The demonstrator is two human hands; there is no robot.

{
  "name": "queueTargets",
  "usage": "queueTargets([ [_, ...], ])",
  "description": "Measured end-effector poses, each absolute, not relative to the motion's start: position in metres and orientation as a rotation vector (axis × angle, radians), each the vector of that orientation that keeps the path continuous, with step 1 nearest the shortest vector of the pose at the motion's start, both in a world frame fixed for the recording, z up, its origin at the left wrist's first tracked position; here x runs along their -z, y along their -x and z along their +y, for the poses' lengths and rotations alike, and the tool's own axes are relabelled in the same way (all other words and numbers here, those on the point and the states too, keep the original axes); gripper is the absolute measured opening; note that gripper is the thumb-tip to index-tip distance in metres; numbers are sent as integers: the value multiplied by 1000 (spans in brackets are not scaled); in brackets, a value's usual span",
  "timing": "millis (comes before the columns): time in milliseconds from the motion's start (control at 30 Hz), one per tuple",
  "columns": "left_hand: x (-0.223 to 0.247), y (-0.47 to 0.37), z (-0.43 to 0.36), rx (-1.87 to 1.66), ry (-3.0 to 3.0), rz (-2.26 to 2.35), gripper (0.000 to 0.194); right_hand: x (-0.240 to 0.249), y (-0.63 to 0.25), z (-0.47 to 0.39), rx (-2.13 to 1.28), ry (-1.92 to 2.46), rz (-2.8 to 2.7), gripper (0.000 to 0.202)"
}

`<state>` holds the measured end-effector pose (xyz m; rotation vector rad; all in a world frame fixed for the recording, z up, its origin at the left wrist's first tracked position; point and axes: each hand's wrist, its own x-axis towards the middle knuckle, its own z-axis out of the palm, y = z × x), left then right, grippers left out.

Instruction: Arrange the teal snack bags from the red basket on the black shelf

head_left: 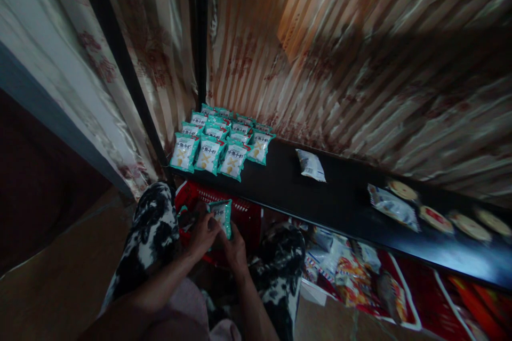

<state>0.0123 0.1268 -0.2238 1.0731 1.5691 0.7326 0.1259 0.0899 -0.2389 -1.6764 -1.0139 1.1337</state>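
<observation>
Both of my hands hold one teal and white snack packet (221, 215) above a red plastic basket (248, 224) between my knees. My left hand (204, 234) grips its left side, and my right hand (235, 249) is closed on its lower right edge. Several matching packets (208, 155) stand in rows at the left end of a black shelf (276, 186). Something teal, partly hidden, lies in the basket beside my left hand.
A white packet (311, 165) lies mid-shelf; another packet (394, 206) and several round items (436, 219) are farther right. Below the shelf, red baskets hold assorted bags (348, 272). A dark upright post (202, 37) and patterned curtains (360, 64) stand behind.
</observation>
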Motion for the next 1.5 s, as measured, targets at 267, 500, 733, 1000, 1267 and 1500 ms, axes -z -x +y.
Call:
queueTargets([
  [267,228,-9,130,-733,-1010,1581,44,242,-125,90,-1103,1617,-1024,53],
  [500,229,-6,129,-805,-935,1507,45,242,-127,90,-1129,1527,-974,40],
  [733,226,-4,129,-774,-969,1516,45,237,-126,89,-1137,1434,-1027,26],
  [1000,227,0,129,-817,-880,1475,50,235,-125,91,-1138,1339,-1119,25],
  [1267,226,8,126,-802,-790,1482,42,235,-123,93,-1186,1331,-1059,24],
  [1500,225,11,126,-822,-655,1427,38,241,-124,92,-1184,1369,-945,26],
])
